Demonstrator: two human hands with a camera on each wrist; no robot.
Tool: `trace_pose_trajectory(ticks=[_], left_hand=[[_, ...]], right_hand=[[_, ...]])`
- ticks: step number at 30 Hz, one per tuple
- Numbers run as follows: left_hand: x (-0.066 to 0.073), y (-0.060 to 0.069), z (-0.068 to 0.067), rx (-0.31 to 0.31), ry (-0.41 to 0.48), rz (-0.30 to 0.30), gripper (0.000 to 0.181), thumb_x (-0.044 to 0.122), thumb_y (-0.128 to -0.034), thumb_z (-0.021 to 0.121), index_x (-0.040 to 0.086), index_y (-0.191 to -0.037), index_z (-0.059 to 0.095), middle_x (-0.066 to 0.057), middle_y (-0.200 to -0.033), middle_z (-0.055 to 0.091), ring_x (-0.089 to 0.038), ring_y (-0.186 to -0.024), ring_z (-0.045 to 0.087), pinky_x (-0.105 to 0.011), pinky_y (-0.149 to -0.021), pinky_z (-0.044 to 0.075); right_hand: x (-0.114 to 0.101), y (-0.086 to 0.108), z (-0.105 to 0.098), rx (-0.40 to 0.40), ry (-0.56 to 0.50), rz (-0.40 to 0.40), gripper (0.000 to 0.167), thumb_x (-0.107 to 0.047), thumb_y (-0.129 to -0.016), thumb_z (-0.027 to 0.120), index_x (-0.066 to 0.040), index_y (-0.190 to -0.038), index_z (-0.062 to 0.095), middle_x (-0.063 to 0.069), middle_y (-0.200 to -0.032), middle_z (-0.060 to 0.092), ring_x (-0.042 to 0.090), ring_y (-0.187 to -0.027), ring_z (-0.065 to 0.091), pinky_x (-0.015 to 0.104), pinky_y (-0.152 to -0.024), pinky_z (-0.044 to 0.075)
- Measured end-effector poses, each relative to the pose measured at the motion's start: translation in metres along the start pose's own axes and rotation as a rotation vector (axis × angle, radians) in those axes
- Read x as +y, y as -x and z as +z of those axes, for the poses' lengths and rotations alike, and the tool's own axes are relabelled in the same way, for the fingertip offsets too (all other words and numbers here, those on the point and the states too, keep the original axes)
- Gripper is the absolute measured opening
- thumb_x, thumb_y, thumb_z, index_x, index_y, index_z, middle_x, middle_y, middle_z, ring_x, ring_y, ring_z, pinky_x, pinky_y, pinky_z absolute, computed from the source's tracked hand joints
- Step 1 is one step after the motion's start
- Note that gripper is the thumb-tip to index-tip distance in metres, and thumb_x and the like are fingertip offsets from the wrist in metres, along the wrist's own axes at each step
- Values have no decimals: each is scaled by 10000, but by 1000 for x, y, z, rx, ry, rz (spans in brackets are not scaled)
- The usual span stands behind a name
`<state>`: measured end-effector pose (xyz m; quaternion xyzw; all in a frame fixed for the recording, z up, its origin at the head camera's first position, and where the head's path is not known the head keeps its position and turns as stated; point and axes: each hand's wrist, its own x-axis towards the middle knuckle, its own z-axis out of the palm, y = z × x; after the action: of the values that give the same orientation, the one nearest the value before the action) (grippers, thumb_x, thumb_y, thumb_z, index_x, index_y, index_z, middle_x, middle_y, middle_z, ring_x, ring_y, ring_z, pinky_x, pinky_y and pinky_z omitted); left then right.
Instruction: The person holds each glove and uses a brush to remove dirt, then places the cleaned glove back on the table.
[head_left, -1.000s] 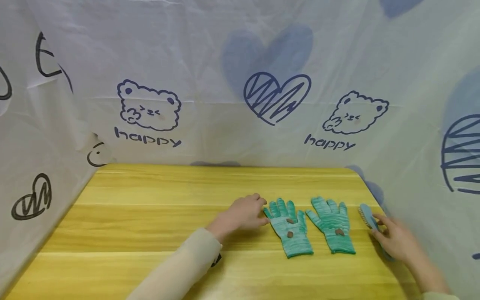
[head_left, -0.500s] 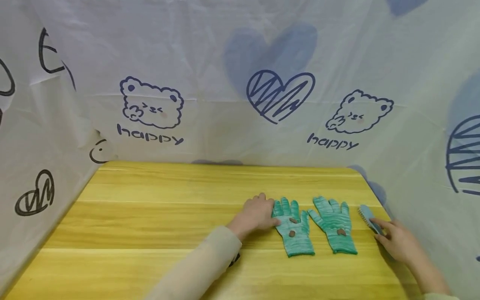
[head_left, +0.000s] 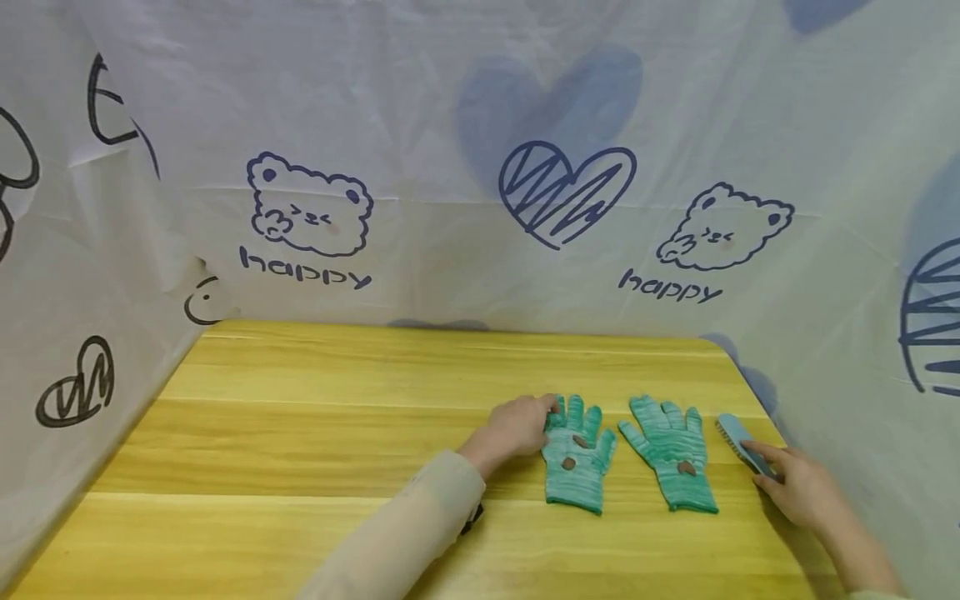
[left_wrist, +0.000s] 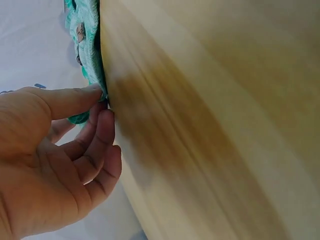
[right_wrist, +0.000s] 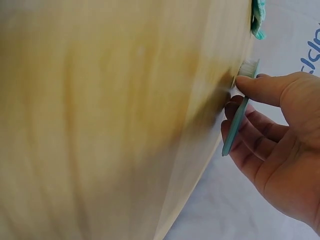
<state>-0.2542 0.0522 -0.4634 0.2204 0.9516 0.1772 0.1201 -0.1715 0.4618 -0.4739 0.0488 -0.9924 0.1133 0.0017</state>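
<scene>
Two green knitted gloves with brown spots lie side by side on the table, fingers pointing away. My left hand is at the outer edge of the left glove. In the left wrist view, its thumb and fingertips pinch the edge of that glove. The right glove lies flat, apart from both hands. Beyond it, my right hand holds a light blue brush by the handle. The right wrist view shows thumb and fingers around the brush handle, with pale bristles towards the table.
The yellow wood-grain table stretches out to the left of the gloves. A white printed cloth hangs behind the table and along both sides. The brush is close to the table's right edge.
My left hand has moved right to the left glove and grasped its edge; that glove has turned and shifted slightly left. The right hand keeps hold of the brush, shifting only slightly.
</scene>
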Motion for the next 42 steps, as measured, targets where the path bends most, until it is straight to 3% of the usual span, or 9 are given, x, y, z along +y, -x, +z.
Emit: trace_pose_trajectory(ticks=[5, 10, 16, 20, 23, 27, 31, 37, 42], left_hand=[[-4, -1, 3, 8, 117, 36, 452, 37, -977, 654, 190, -1396, 586, -33, -1065, 713, -150, -752, 572, -287, -597, 452], [-11, -3, 4, 23, 308, 81, 498, 2, -1002, 588, 167, -1468, 523, -22, -864, 621, -141, -558, 442, -262, -503, 360], [-15, -4, 1, 30, 472, 145, 433, -44, -1016, 518, 99, -1422, 566, -15, -685, 474, -123, -526, 339, -240, -506, 321], [-15, -4, 2, 1, 517, 109, 366, -69, -1009, 491, 98, -1277, 677, -36, -791, 558, -130, -552, 309, -249, -524, 304], [-14, -3, 2, -20, 543, 83, 377, -81, -1001, 473, 131, -1176, 731, -86, -1094, 682, -119, -565, 323, -248, -515, 310], [-13, -2, 2, -57, 588, 58, 421, -87, -996, 438, 150, -1134, 757, -133, -1438, 601, -106, -518, 305, -242, -485, 312], [-12, -1, 1, -75, 637, 40, 399, -62, -990, 445, 134, -1149, 755, -129, -1436, 599, -124, -576, 370, -257, -528, 344], [-12, -3, 3, -30, 626, 48, 221, 27, -975, 611, 141, -1127, 723, -74, -1279, 652, -179, -1001, 560, -291, -758, 454], [-13, -4, 5, -1, 658, 46, 207, 15, -938, 708, 146, -1097, 705, -64, -1242, 659, -199, -1009, 594, -307, -768, 526]], right_hand=[[-1, 0, 0, -11, -6, 8, 484, -42, -919, 730, 58, -1374, 599, 205, -960, 634, 335, -796, 622, 555, -663, 517], [0, -1, 1, -34, -21, 21, 483, -36, -935, 710, 68, -1388, 579, 247, -1006, 625, 366, -828, 624, 561, -678, 519], [0, -1, 0, -40, -35, 29, 480, -32, -938, 707, 71, -1388, 575, 293, -1058, 616, 394, -861, 623, 569, -687, 516], [-1, -2, 0, -52, -45, 38, 484, -33, -942, 700, 68, -1396, 570, 303, -1090, 615, 389, -870, 630, 553, -686, 524], [-1, -2, -1, -52, -51, 44, 485, -30, -943, 695, 64, -1401, 567, 316, -1113, 609, 415, -893, 636, 561, -693, 529], [0, -3, -1, -47, -54, 41, 484, -26, -940, 695, 60, -1399, 569, 309, -1101, 612, 427, -900, 636, 567, -694, 527], [1, -2, 0, -46, -52, 38, 486, -26, -938, 697, 57, -1399, 569, 302, -1093, 613, 430, -900, 635, 569, -694, 524], [2, -2, 0, -41, -54, 33, 487, -19, -938, 693, 54, -1403, 571, 338, -1134, 599, 491, -956, 623, 601, -726, 519], [1, -2, 0, -36, -56, 29, 485, -16, -934, 694, 57, -1398, 575, 344, -1138, 600, 510, -976, 615, 617, -743, 515]])
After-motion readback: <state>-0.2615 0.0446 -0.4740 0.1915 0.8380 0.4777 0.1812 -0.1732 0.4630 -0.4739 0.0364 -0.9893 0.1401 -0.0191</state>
